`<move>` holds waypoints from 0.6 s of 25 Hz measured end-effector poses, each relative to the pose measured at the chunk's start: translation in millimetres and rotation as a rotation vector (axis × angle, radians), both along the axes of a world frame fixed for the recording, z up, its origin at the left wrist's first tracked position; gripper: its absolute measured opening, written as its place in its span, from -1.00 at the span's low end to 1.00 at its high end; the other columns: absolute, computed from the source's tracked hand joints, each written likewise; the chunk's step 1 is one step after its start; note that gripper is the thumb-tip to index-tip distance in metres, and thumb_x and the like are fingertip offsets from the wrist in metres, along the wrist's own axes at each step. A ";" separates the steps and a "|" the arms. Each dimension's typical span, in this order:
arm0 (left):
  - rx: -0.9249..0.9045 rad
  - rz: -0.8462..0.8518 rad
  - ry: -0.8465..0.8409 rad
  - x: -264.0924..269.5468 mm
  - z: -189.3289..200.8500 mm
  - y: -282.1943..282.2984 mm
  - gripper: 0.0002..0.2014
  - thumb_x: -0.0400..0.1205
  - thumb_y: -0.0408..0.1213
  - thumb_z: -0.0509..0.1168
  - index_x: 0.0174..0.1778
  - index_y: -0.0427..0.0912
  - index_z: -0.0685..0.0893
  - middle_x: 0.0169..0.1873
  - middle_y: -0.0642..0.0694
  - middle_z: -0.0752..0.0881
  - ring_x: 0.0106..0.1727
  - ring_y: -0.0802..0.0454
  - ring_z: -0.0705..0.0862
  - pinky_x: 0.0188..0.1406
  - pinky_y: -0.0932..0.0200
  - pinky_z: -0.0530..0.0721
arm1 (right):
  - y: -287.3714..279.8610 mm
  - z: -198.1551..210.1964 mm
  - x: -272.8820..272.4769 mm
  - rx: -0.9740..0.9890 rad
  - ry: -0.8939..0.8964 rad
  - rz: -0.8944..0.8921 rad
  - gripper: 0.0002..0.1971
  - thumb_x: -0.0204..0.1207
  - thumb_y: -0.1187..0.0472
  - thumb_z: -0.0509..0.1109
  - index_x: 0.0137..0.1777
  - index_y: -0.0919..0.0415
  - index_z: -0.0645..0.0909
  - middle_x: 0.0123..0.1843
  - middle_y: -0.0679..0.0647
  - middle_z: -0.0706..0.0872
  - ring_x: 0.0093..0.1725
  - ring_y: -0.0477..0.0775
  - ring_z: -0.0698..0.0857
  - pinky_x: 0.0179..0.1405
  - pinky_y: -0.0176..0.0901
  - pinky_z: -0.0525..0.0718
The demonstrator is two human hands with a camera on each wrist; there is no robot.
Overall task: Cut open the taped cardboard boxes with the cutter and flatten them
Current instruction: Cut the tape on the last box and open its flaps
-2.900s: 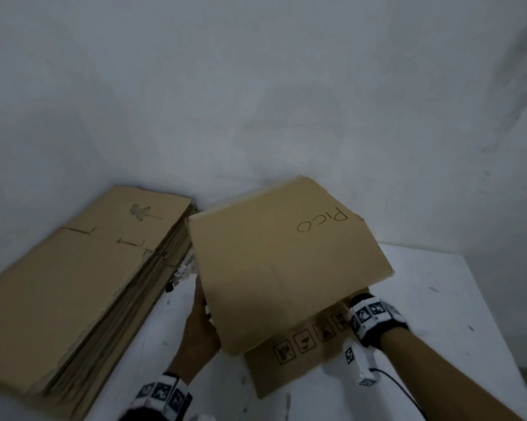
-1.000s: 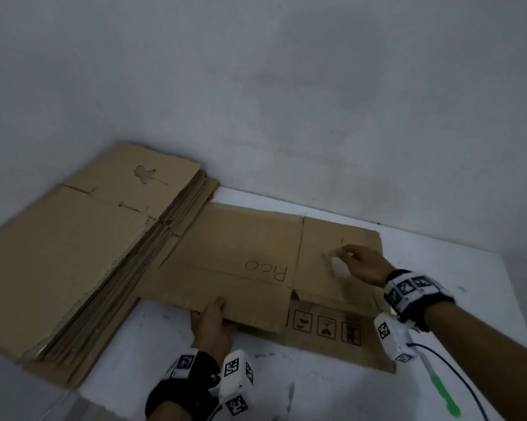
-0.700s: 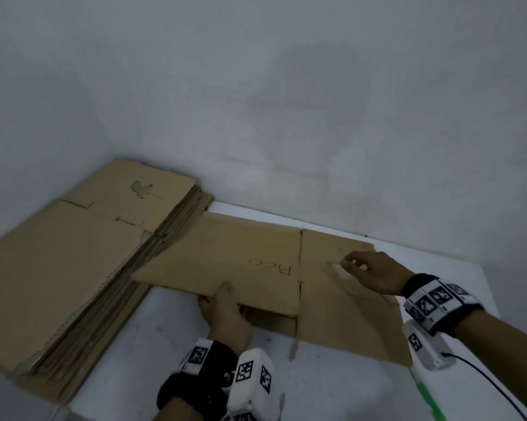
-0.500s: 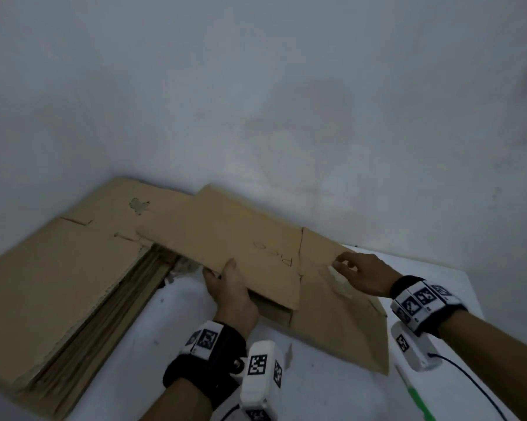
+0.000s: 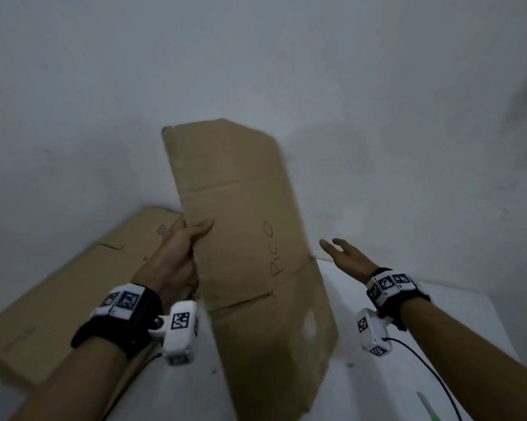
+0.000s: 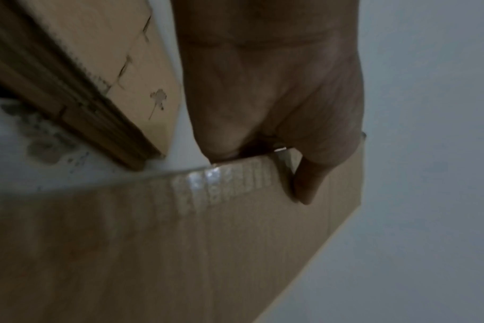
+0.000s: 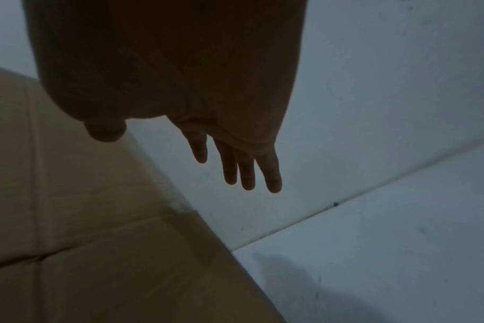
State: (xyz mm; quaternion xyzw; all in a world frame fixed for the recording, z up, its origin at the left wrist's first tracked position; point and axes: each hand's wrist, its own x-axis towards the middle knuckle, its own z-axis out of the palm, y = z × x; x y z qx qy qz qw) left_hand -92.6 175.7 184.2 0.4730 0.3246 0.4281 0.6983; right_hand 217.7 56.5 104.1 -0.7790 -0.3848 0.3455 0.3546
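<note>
- Head view: left hand (image 5: 177, 256) is gripping the flattened cardboard box (image 5: 256, 256) at its left edge, thumb on the near face, fingers behind; sheet is standing tilted, top corner toward 12 o'clock, above the white table (image 5: 456, 323).
- Right hand (image 5: 345, 258) is hovering at 3 o'clock of the sheet, fingers spread and straight, holding nothing, apart from the cardboard.
- Stack of flattened boxes (image 5: 61, 287) is lying at 9 o'clock, against the wall.
- Handling (judgement): sheet is prob. light and fairly stiff, but creases w/ slits are likely letting it hinge; a one-hand edge grip is risking flop or twist. Best hold: both long edges, mid-length, away from creases.
- Left wrist view: fingers (image 6: 304, 185) are curling over the taped edge; glossy tape (image 6: 221, 183) is prob. slick under the grip.
- Right wrist view: hand is appearing as a dark silhouette; fingertips (image 7: 246, 174) are pointing at the wall, clear of the cardboard.
- Hidden/unclear: far face of the sheet and fingers behind it are not showing; lower corner is blurring; a green object (image 5: 429, 408) at 5 o'clock, poss. the cutter, is being cut off by the frame edge.
</note>
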 end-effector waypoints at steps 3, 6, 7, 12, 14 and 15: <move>0.129 -0.092 0.146 -28.2 27.1 21.0 -0.55 0.64 -0.40 0.33 0.48 -0.28 0.56 0.33 -0.30 0.71 0.28 -0.19 0.73 0.20 -0.03 0.76 | 13.4 -0.6 -33.2 0.151 0.285 -0.033 -0.15 0.58 -0.26 0.35 0.73 0.08 0.07 0.61 0.05 0.41 0.59 0.20 0.42 0.36 0.06 0.42; 0.211 -0.087 0.221 -51.2 52.8 37.3 -0.61 0.68 -0.44 0.28 0.46 -0.23 0.57 0.27 -0.22 0.75 0.23 -0.11 0.75 0.17 0.04 0.78 | 20.6 -11.7 -56.1 0.228 0.508 -0.009 -0.11 0.33 -0.16 0.66 0.61 -0.05 0.30 0.45 -0.05 0.59 0.37 0.13 0.61 0.21 0.16 0.59; 0.252 -0.056 0.244 -58.5 60.9 42.1 -0.62 0.69 -0.42 0.29 0.44 -0.21 0.59 0.25 -0.19 0.77 0.20 -0.08 0.77 0.10 0.07 0.80 | 21.8 -15.3 -61.4 0.244 0.538 0.016 -0.16 0.27 -0.09 0.71 0.54 -0.06 0.43 0.40 -0.02 0.67 0.30 0.14 0.68 0.17 0.19 0.66; 0.336 0.089 0.552 -128.4 68.4 73.7 -0.40 0.49 0.00 0.57 0.45 0.25 0.55 0.08 0.06 0.84 0.11 0.03 0.81 -0.06 0.04 0.78 | 37.7 -5.5 -108.1 0.358 0.634 0.081 -0.60 0.54 0.22 0.52 0.36 -0.05 0.64 0.20 0.08 0.83 0.13 0.17 0.82 0.00 0.07 0.77; 0.233 0.092 0.709 -169.2 49.5 81.1 -0.21 0.20 0.18 0.69 0.37 0.37 0.55 0.13 0.04 0.82 0.18 -0.01 0.76 0.00 -0.01 0.71 | 51.7 3.1 -139.2 0.346 0.667 0.134 -0.65 0.59 0.31 0.46 0.31 -0.05 0.65 0.13 0.10 0.85 0.04 0.16 0.83 -0.17 -0.05 0.75; 0.204 0.105 0.752 -189.3 36.5 85.4 -0.07 0.07 0.21 0.70 0.42 0.36 0.53 0.21 0.01 0.78 0.23 -0.05 0.73 0.03 -0.02 0.70 | 59.4 4.0 -153.8 0.321 0.668 0.158 -0.66 0.60 0.33 0.46 0.29 -0.05 0.65 0.11 0.11 0.85 0.03 0.17 0.83 -0.20 -0.07 0.74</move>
